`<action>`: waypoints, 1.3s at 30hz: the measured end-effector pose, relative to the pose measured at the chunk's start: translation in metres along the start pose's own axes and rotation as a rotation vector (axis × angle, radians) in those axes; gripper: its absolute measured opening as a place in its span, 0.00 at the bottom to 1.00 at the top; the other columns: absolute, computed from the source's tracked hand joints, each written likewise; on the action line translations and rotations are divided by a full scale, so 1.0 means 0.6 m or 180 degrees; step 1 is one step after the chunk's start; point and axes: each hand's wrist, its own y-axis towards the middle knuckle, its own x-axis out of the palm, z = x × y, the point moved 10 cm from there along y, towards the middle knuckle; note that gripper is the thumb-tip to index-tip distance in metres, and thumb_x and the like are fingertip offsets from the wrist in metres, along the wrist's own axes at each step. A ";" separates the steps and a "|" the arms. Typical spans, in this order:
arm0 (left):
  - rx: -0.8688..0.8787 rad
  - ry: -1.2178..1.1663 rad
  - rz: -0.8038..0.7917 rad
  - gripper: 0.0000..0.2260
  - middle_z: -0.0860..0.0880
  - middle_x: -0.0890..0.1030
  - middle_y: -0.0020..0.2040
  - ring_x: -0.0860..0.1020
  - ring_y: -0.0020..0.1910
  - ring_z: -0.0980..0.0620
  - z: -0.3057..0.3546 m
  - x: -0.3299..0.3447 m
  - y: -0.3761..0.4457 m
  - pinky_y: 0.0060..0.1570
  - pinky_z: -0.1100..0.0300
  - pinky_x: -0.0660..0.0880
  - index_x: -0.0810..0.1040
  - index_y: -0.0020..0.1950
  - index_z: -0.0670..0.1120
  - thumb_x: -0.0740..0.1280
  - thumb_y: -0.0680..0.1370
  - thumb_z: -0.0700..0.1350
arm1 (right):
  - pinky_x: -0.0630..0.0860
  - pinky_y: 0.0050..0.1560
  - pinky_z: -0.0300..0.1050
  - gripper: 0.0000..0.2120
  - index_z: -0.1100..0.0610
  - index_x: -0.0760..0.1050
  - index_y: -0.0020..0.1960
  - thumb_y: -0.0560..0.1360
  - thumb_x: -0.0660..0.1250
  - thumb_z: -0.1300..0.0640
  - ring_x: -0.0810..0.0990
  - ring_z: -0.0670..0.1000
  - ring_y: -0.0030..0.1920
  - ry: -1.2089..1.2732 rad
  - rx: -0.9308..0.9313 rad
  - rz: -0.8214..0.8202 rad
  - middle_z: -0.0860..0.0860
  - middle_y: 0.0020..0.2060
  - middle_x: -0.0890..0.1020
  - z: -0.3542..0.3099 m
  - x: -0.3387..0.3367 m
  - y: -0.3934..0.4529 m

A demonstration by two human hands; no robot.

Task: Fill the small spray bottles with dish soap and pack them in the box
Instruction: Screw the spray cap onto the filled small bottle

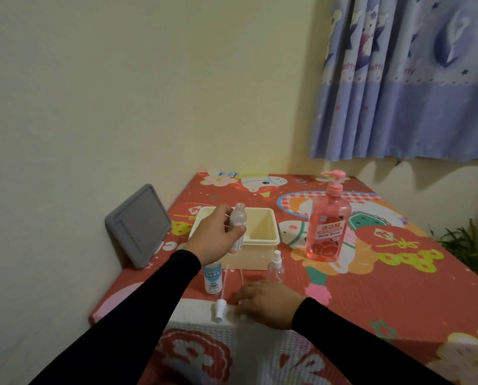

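Hiding beneath left hand (215, 236): uncapped bottle's (238, 218) blurred lower body

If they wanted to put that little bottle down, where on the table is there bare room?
Open mat lies right of the soap bottle toward the table's right edge, and along the near right corner beside the right hand. Behind the box is free too. It is crowded in front of the box: labelled bottle, clear spray bottle, loose spray head.

1. A grey tablet (138, 226) leans against the wall at the table's (371, 287) left edge.
2. A blue cartoon curtain (407, 79) hangs beyond the far right corner.
3. A green plant (467, 243) shows past the right edge.
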 end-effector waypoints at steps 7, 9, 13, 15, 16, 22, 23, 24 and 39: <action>-0.0002 -0.0027 0.0017 0.13 0.51 0.80 0.55 0.79 0.52 0.52 -0.005 -0.003 0.008 0.54 0.51 0.77 0.69 0.59 0.50 0.67 0.78 0.51 | 0.78 0.48 0.46 0.13 0.53 0.79 0.56 0.75 0.62 0.53 0.81 0.52 0.53 0.0197 0.0011 0.0517 0.51 0.53 0.82 0.000 -0.058 -0.005; -0.0004 -0.0060 0.0024 0.14 0.51 0.80 0.55 0.79 0.52 0.52 -0.004 -0.004 0.011 0.54 0.50 0.77 0.69 0.60 0.50 0.67 0.77 0.51 | 0.77 0.51 0.45 0.13 0.53 0.78 0.59 0.77 0.63 0.54 0.79 0.51 0.55 0.0441 0.0277 0.0686 0.50 0.56 0.81 0.019 -0.090 -0.010; 0.0018 -0.0077 0.0048 0.14 0.52 0.80 0.55 0.79 0.52 0.53 0.000 -0.005 0.013 0.53 0.53 0.76 0.69 0.61 0.50 0.66 0.78 0.51 | 0.74 0.55 0.38 0.14 0.50 0.76 0.62 0.79 0.62 0.48 0.78 0.44 0.56 0.0961 0.1112 0.1156 0.44 0.59 0.80 0.076 -0.163 -0.037; 0.0038 -0.0089 0.0059 0.13 0.52 0.80 0.54 0.79 0.52 0.53 0.002 -0.004 0.013 0.49 0.57 0.75 0.69 0.61 0.50 0.66 0.78 0.50 | 0.73 0.53 0.33 0.15 0.47 0.76 0.62 0.78 0.62 0.46 0.77 0.40 0.54 0.1388 0.1557 0.1480 0.41 0.57 0.80 0.110 -0.196 -0.059; 0.0051 -0.0109 0.0059 0.13 0.52 0.80 0.54 0.79 0.51 0.54 0.003 -0.003 0.014 0.47 0.60 0.74 0.69 0.61 0.50 0.66 0.78 0.50 | 0.73 0.53 0.33 0.14 0.47 0.77 0.61 0.78 0.63 0.46 0.78 0.39 0.53 0.1650 0.1704 0.1685 0.40 0.55 0.81 0.126 -0.212 -0.071; 0.0115 -0.0185 -0.0011 0.12 0.53 0.81 0.52 0.79 0.51 0.56 0.009 0.008 0.013 0.42 0.67 0.72 0.69 0.60 0.50 0.66 0.79 0.50 | 0.78 0.51 0.41 0.08 0.54 0.79 0.51 0.80 0.62 0.54 0.82 0.46 0.47 0.2895 0.1840 0.3303 0.49 0.44 0.84 0.187 -0.303 -0.129; 0.0133 -0.0171 -0.0031 0.12 0.53 0.81 0.52 0.79 0.51 0.56 0.010 0.011 0.013 0.42 0.66 0.72 0.69 0.59 0.50 0.66 0.79 0.50 | 0.79 0.52 0.41 0.09 0.56 0.78 0.53 0.80 0.62 0.54 0.82 0.46 0.47 0.3028 0.1877 0.3501 0.48 0.44 0.84 0.196 -0.310 -0.137; 0.0156 -0.0156 -0.0051 0.12 0.53 0.81 0.51 0.79 0.51 0.55 0.011 0.013 0.013 0.43 0.66 0.72 0.70 0.59 0.51 0.66 0.78 0.50 | 0.79 0.52 0.42 0.10 0.58 0.78 0.55 0.80 0.62 0.54 0.81 0.45 0.47 0.3191 0.1917 0.3668 0.48 0.45 0.83 0.203 -0.316 -0.143; 0.0289 -0.0044 -0.0286 0.10 0.52 0.81 0.52 0.79 0.52 0.53 0.019 0.042 0.017 0.55 0.48 0.77 0.71 0.56 0.55 0.68 0.76 0.51 | 0.80 0.50 0.37 0.07 0.52 0.77 0.54 0.80 0.61 0.55 0.82 0.42 0.47 0.3619 0.1770 0.4112 0.46 0.44 0.83 0.207 -0.344 -0.137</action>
